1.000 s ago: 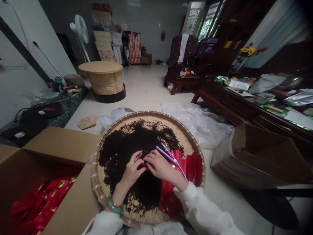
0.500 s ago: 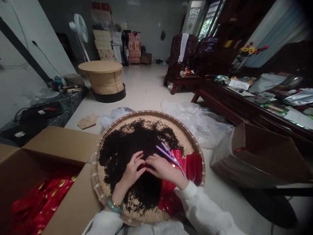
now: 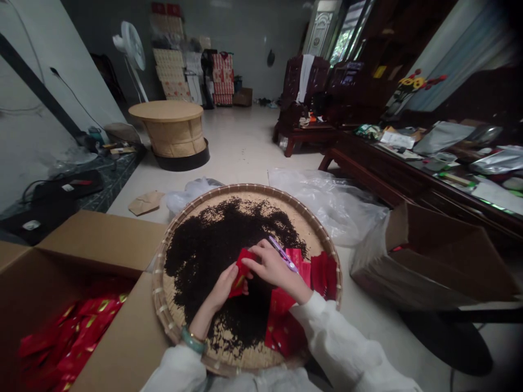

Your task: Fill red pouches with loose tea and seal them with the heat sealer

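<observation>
A small red packet [image 3: 241, 272] is held upright over the dark loose tea leaves [image 3: 204, 239]. Its lower left side is gripped by my left hand [image 3: 223, 286], which wears a green bangle at the wrist. The fingers of my right hand [image 3: 267, 262] pinch the packet's top edge. Partly behind that hand lies a purple hand-held sealer [image 3: 283, 253], its jaws pointing up and left. More red packets [image 3: 286, 321] lie at the right side of the round woven bamboo tray [image 3: 327, 234], beneath and beside my right forearm.
An open cardboard box [image 3: 110, 239] with many red packets stands at the left. Another open carton [image 3: 433, 261] is at the right, beside clear plastic sheeting [image 3: 327, 201]. Farther off are a round table [image 3: 167, 110], a fan [image 3: 133, 46] and a cluttered dark wooden table [image 3: 368, 169].
The red packet, earlier mostly hidden between my fingers, is now raised and in plain view. My right hand has shifted up slightly and now covers part of the sealer.
</observation>
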### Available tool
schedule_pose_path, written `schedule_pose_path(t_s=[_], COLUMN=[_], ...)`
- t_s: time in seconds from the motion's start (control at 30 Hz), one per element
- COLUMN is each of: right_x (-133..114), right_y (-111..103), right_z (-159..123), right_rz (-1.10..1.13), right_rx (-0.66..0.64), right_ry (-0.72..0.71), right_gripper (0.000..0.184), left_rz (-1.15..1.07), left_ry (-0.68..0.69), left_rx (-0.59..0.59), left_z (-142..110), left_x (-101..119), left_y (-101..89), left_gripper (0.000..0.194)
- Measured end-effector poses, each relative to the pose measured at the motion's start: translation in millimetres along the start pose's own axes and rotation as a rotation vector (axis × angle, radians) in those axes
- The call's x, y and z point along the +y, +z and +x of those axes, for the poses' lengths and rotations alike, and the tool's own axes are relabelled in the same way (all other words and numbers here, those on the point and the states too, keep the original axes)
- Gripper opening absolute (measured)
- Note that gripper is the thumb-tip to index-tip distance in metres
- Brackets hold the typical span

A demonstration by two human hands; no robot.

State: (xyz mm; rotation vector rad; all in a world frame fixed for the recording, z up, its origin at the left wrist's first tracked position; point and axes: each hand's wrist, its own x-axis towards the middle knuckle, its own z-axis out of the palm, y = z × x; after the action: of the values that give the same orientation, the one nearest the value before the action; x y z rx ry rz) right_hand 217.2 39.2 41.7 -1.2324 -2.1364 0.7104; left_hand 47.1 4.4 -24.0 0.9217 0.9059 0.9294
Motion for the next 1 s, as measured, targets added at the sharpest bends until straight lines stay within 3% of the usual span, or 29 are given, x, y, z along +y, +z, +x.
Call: schedule_pose_path(t_s=[0.13,0.2,0.3,0.43,0.53,0.6,0.77,0.87,1.0], right_x=[13.6,20.8,24.8,18.2,14.8,15.5,16.2,10.0,-2.8], right_y=[-5.3,-3.4,1.7,1.8,-2.3,-3.7,-2.2,-1.5,-0.2], right_z=[8.4,10.7,10.8,8.8,10.1,12.7,17.3,13.4,4.0], right_rz=[0.386,0.466,0.404,0.263,0.321,0.322,0.095,-0.126,-0.386], right_rx=[-0.259,-0.324,-0.316,-0.186,-0.303,-0.39,-0.448,-0.427,-0.392], right_ry=[0.084,0.141,0.15,-0.094,-0.231,-0.247,-0.245,-0.205,-0.09], right_gripper=[0.034,0.039,0.044,0.04,0.036,0.039,0.039,0.035,0.032], left_rz=[0.009,0.031,0.012,-0.073,-0.138,-0.114,0.002,0.133,0.551], left_ry=[-0.037,-0.045,-0.066,-0.074,-0.069,-0.064,-0.055,0.036,0.399], left_rx=[-0.022,-0.029,0.017,0.07,0.073,0.066,0.045,0.078,0.154], left_z=[-3.0,-2.4,0.1,1.5,0.0,-0.7,2.3,4.3,2.0], left_x=[3.6,3.1,-0.3,-2.0,0.2,0.5,-4.7,-5.7,1.9], left_y=[6.0,6.4,5.1,3.0,2.8,2.4,-4.2,-10.5,-15.6], left_gripper=[0.058,0.059,0.061,0.064,0.062,0.061,0.063,0.063,0.046])
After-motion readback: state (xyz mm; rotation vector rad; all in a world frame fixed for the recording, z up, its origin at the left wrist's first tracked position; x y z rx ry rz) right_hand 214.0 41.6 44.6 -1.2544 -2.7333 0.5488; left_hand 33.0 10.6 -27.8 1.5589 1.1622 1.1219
